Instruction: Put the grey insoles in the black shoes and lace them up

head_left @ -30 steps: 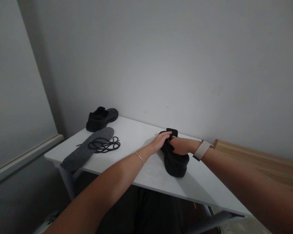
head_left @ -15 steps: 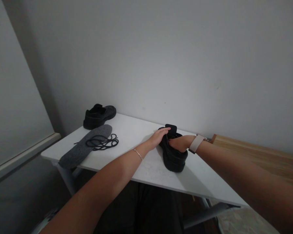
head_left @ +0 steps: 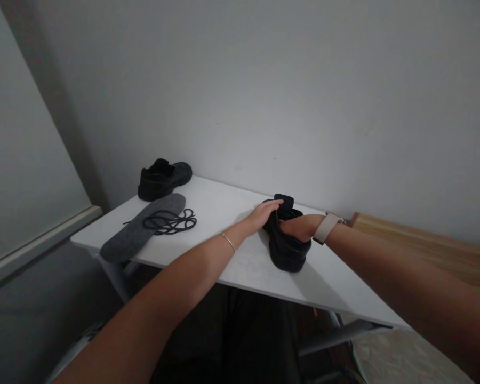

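A black shoe [head_left: 288,256] stands on the white table, its heel toward me and its tongue raised. My left hand [head_left: 264,213] grips the shoe's upper on the left side, fingers reaching over near the tongue. Inside the shoe's opening is my right hand [head_left: 298,228]; its fingers are hidden there, so what they touch or hold cannot be seen.
The white table [head_left: 220,208] meets a pale wall at the back. On its left lie a grey insole [head_left: 124,242], black laces [head_left: 172,221] partly across it, and a second black shoe [head_left: 156,184]. A wooden surface [head_left: 416,240] adjoins at right.
The view has tilted slightly downward, so the table and everything on it sit a little higher. Both hands stay at the same shoe, with little visible change.
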Motion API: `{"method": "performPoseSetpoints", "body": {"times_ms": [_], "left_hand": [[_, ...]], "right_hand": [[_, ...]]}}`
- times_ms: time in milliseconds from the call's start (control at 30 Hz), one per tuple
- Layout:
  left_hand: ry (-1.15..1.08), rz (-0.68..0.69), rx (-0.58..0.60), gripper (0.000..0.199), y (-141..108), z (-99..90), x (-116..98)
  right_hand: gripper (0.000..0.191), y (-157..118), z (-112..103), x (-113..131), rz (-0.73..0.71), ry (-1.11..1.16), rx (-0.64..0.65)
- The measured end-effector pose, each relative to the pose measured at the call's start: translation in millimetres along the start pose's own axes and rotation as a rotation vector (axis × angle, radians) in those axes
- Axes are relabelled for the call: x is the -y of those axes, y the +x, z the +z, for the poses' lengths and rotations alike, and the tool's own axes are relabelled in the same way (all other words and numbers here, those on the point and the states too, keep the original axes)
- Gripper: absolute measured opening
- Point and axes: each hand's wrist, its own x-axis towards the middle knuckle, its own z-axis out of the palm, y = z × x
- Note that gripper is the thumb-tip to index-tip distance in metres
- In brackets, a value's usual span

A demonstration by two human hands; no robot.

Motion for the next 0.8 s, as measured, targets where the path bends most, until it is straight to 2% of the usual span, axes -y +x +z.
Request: {"method": "performPoseSetpoints", "body": {"times_ms": [100,167,233,333,467,600,667,800], "left_hand": [[0.002,-0.009,0.007,0.037,-2.4,0.0,-4.1],[-0.005,-0.018,0.015,0.036,-4.0,0.0,-7.0],[-0.011,-0.019,0.021,0.036,-4.9,-0.1,-9.0],[-0.014,-0.012,0.025,0.036,-4.7,0.1,-10.7],[-0.003,0.005,0.011,0.032,-2.6,-0.1,-11.8],[-0.010,-0.016,-0.119,0.015,-1.2,-3.0,-12.8],[-0.007,-0.027,-0.180,0.011,-1.7,-5.5,-13.7],[0.000,-0.038,-0.253,0.006,-4.3,-9.9,-15.3]], "right_hand": [[0.035,-4.1,-7.7,5.5,-0.103,0.005,0.282],[0.028,-3.4,-9.6,9.0,-0.150,0.008,0.386],[0.022,-1.4,-8.6,11.3,-0.182,0.013,0.431],[0.019,0.6,-4.5,11.3,-0.208,0.023,0.416],[0.021,3.5,0.6,9.5,-0.207,0.022,0.299],[0.021,13.1,1.4,13.5,-0.184,0.000,0.205],[0.016,17.3,-2.2,16.9,-0.194,-0.008,0.213],[0.010,16.2,-17.5,23.9,-0.232,-0.010,0.316]]}}
